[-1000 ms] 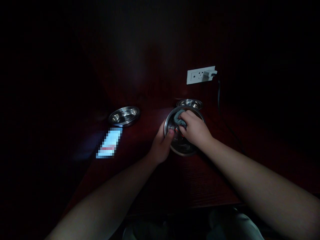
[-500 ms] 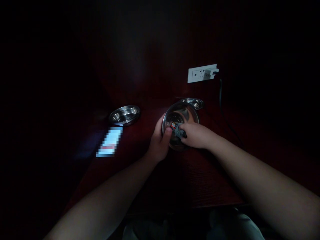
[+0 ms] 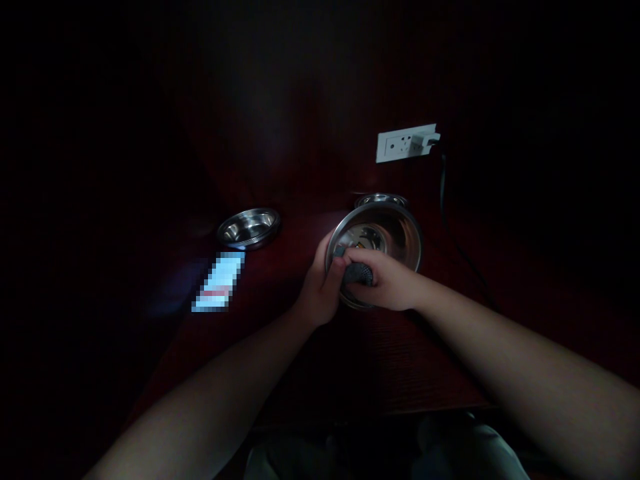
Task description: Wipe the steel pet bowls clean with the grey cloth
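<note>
The dark reddish wooden surface [image 3: 400,373] fills the lower middle of the view, dimly lit. On it, in front of the person, a steel bowl [image 3: 395,230] is tilted with its opening toward the camera. The left hand [image 3: 320,290] has its grip clamped on the bowl's near left rim, thumb over the edge. The right hand [image 3: 387,283] has its grip closed on a grey cloth [image 3: 357,273], pressed against the bowl's near rim. Just behind the bowl, a second bowl [image 3: 380,199] peeks out. Well to the left sits another shallow steel bowl [image 3: 249,227], with a lit blurred rectangle [image 3: 219,283] just before it. On the wall behind, a white socket [image 3: 405,143] carries a plug [image 3: 426,140].
</note>
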